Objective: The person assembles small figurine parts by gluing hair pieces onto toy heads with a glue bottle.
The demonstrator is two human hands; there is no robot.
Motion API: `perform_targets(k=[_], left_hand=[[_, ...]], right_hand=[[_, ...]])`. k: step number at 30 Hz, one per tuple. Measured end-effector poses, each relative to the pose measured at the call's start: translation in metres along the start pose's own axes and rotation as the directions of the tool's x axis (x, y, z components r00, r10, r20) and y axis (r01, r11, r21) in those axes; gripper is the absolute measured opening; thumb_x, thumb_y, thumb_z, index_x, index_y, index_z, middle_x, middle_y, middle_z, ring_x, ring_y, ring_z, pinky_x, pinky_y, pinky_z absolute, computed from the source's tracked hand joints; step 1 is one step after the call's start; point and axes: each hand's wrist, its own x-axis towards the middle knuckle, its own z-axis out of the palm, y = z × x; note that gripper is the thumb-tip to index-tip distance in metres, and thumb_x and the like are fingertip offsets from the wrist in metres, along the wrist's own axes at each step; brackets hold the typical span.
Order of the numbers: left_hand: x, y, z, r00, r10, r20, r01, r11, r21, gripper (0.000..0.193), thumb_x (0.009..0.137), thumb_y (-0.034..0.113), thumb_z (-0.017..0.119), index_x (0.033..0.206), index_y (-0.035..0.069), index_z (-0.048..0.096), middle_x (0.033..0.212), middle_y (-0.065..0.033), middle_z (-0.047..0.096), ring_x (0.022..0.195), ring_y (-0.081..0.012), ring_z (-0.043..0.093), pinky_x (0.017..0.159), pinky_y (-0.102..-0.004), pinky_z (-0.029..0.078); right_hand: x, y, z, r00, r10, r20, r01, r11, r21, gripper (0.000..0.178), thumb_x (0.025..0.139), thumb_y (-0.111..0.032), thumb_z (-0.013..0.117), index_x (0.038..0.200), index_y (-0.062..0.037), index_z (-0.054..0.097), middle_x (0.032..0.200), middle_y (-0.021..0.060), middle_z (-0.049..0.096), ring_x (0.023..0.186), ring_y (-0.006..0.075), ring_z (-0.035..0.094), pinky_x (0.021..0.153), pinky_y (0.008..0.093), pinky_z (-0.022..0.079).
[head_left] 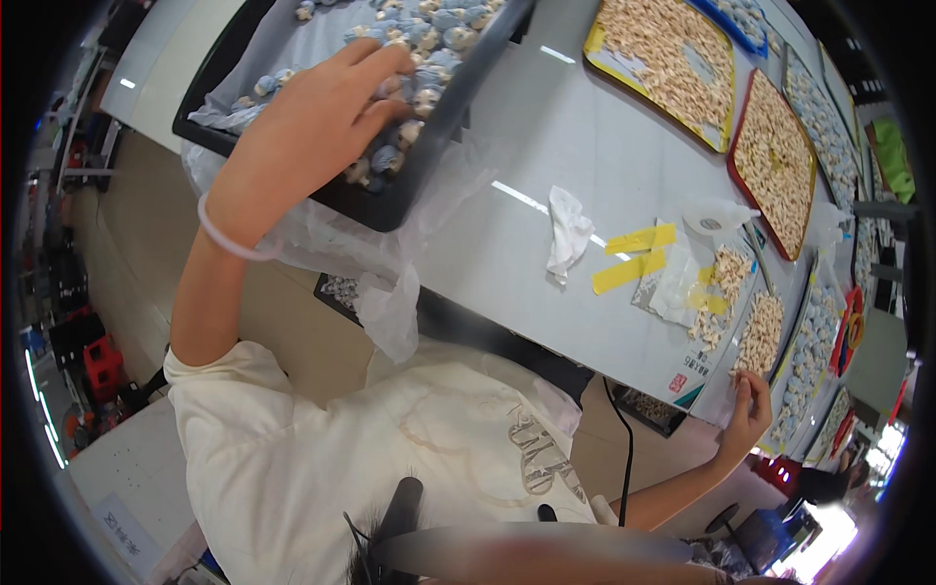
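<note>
My left hand [312,122] reaches into a black tray [385,210] lined with thin white plastic. Inside lie many small blue-and-cream figures [429,97]. Its fingers are bent around one of these, partly hidden by the fingers. At the right, my right hand [749,414] has its fingertips pinched together at the near end of a heap of small cream pieces [759,331]. Whatever sits between those fingertips is too small to make out. More loose cream pieces [729,273] are scattered beside the heap.
A yellow-rimmed tray [593,49] and a red-rimmed tray [733,161] of cream pieces stand on the far right. Nearby lie a white squeeze bottle [717,216], yellow tape strips [629,271] and a crumpled tissue [567,232]. Blue figures [809,351] fill another tray. Plastic film [395,302] hangs off the table.
</note>
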Motion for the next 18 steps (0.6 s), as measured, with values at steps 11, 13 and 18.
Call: perform_targets(k=[11, 13, 18], left_hand=[[0.010, -0.028, 0.024, 0.982, -0.187, 0.040, 0.191, 0.952, -0.240, 0.020, 0.083, 0.008, 0.050, 0.102, 0.002, 0.048, 0.091, -0.0124, 0.057, 0.077, -0.0172, 0.057, 0.068, -0.0262, 0.042], [0.004, -0.041, 0.026, 0.967, -0.243, 0.076, 0.255, 0.931, -0.261, 0.024, 0.084, 0.004, 0.046, 0.108, 0.001, 0.047, 0.103, -0.0111, 0.055, 0.091, -0.0178, 0.055, 0.077, -0.0254, 0.041], [0.009, -0.055, 0.014, 0.965, -0.176, 0.193, 0.206, 0.967, -0.148, 0.030, 0.082, -0.002, 0.044, 0.112, 0.004, 0.047, 0.111, -0.0075, 0.050, 0.102, -0.0180, 0.048, 0.084, -0.0287, 0.039]], right_hand=[[0.002, -0.009, -0.003, 0.995, -0.076, -0.063, 0.071, 0.995, -0.070, 0.007, 0.077, 0.000, 0.054, 0.081, 0.0044, 0.057, 0.078, 0.0075, 0.059, 0.073, 0.0129, 0.053, 0.070, 0.0231, 0.041], [0.004, -0.016, -0.002, 0.997, -0.031, -0.071, 0.026, 0.997, -0.074, 0.007, 0.076, 0.000, 0.055, 0.080, 0.0041, 0.058, 0.076, 0.0072, 0.059, 0.072, 0.0124, 0.054, 0.067, 0.0229, 0.042], [0.014, -0.020, -0.008, 0.992, -0.118, -0.049, 0.114, 0.991, -0.072, 0.007, 0.073, 0.001, 0.056, 0.079, 0.0028, 0.058, 0.076, 0.0076, 0.060, 0.069, 0.0131, 0.055, 0.065, 0.0227, 0.042]])
